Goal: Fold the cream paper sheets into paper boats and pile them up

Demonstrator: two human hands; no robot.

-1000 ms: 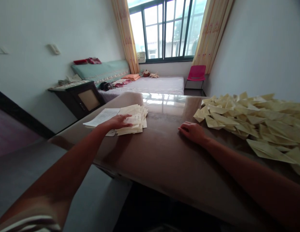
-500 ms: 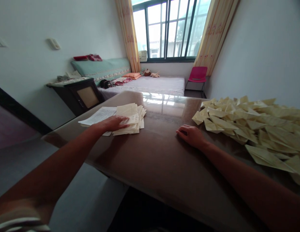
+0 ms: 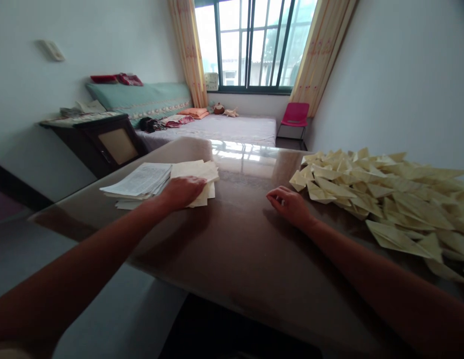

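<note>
Left grip (image 3: 187, 192): palm down across the cream sheets, fingers together and slightly bent; the forearm enters from the lower left.
Right grip (image 3: 290, 205): narrow, the fingers curled in toward the thumb, above the middle of the brown counter (image 3: 235, 244); the forearm slants in from the lower right.
Cream sheets (image 3: 187, 169): a loose stack directly beneath the left grip, its edges fanned out beyond the fingertips.
White printed papers (image 3: 138, 178): a stack just left of the left grip, beside the cream sheets and partly behind the wrist.
Folded cream pieces (image 3: 366, 187): a broad, pointed heap beside the right grip, on its right, its nearest pieces a little beyond the fingers.
Hidden or cut off: the left fingertips are hard to make out against the paper, so whether they pinch a sheet cannot be told; the inside of the right grip is shadowed, and its contact with the counter is unclear; the heap runs off the right edge; the print is too small to read.
Change from half a second earlier: the left grip lies farther across the cream sheets, covering their near right part; more of the white printed papers shows; the right thumb and fingertips sit closer together.
</note>
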